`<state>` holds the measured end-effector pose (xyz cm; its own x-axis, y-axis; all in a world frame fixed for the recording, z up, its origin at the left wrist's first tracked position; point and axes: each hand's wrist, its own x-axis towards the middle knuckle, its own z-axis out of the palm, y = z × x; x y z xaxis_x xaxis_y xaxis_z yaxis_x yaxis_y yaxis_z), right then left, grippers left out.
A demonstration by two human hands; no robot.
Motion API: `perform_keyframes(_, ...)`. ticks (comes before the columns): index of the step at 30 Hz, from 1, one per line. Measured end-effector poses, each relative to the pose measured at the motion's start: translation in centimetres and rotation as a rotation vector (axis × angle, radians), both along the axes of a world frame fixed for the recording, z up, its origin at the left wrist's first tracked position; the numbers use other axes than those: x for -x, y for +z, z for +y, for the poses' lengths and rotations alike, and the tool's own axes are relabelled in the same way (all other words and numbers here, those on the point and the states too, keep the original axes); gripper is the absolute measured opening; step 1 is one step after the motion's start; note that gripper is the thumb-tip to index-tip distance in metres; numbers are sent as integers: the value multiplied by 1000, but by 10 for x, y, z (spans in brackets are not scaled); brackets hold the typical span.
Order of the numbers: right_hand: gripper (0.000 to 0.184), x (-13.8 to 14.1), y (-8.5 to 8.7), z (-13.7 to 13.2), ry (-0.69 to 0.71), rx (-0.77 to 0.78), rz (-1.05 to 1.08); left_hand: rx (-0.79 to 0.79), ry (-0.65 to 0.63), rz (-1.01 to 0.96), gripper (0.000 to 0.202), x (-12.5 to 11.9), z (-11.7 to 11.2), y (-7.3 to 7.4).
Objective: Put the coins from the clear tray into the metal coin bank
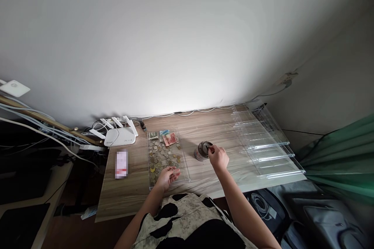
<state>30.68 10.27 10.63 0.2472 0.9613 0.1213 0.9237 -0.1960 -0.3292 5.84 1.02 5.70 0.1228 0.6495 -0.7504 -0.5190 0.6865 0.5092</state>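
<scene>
Head cam here, and the thing I'd worry about is the tin (199, 155), standing upright on the bare surface (210, 124) just right of the clear plastic tray (183, 174). Only the right hand (218, 156) is at it, thumb and fingers bunched at the right side of the rim; can't tell if that grip is pinching the rim itself or something small. Nothing's bracing the tin from the other side, so a sideways tug could probably tip or slide it. Left hand (168, 177) is loosely curled over the tray's front end, and I can't make out whether its grip has a coin or is touching anything. If that wrist snagged the front edge, I reckon the coins (159, 161) would scatter, and the red banknote (170, 139) could shift too, since it just lies loose on top at the back. As for direction, the tin's mouth points up, long axis vertical near enough, with a bit of apparent lean I'd blame on the wide lens. The tray's long axis runs from the person toward the wall.
</scene>
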Motion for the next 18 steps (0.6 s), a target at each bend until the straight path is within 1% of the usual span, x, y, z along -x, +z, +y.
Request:
perform_keyframes(3,13,1,-1,-1,45,10,11,14,-11,32,7,-1,1,1)
perform_keyframes(5,16,1,0,-1,53,9,11,20,-24,64,11,-2,2,3)
perform_keyframes(7,19,2,2,-2,52,-24,12,13,-53,100,17,-2,2,5)
perform_keyframes(9,23,7,5,-5,73,-99,40,-36,-93,137,26,-3,3,7)
perform_keyframes(11,26,20,8,-12,152,-140,124,-114,-127,163,36,-4,3,9)
perform_keyframes(12,27,30,9,-17,219,-118,186,-151,-142,170,40,-4,3,9)
perform_keyframes(13,26,41,9,-22,302,-63,260,-183,-159,171,44,-5,3,11)
perform_keyframes(16,24,78,5,-40,560,176,523,-239,-215,142,48,-8,5,14)
perform_keyframes(18,28,96,0,-48,648,283,685,-246,-242,107,49,-9,6,17)
